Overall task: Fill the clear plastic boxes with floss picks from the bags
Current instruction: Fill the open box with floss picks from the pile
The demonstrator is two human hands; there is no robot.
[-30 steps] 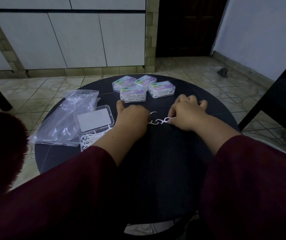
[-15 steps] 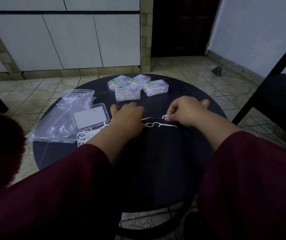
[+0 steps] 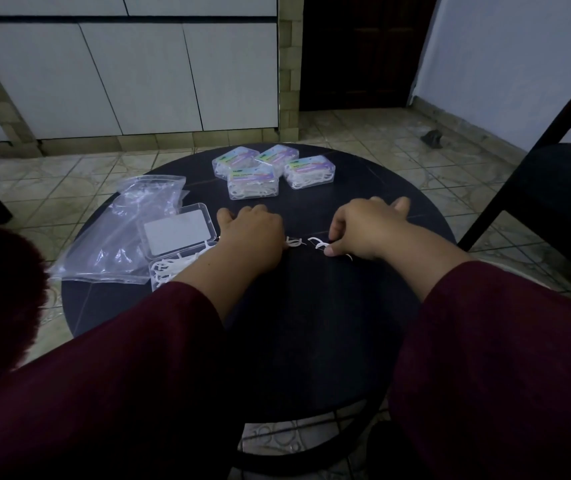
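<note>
Drifted a touch further apart since the earlier frame, left hand (image 3: 249,237) and right hand (image 3: 360,230), both low on the round dark bench (image 3: 311,323). Right fingertips pinching loose white floss picks (image 3: 318,244) against the top; left curled over another pick (image 3: 292,242), grip on it hidden. Picks lying flat, long axis roughly left to right, curved heads toward the left hand. Best gathered parallel, heads all one way, then carried in one bundle. Open clear plastic box (image 3: 173,268), part filled, just left of the left forearm, on slack clear bags (image 3: 131,237). Four closed filled boxes (image 3: 270,171) at the far edge.
</note>
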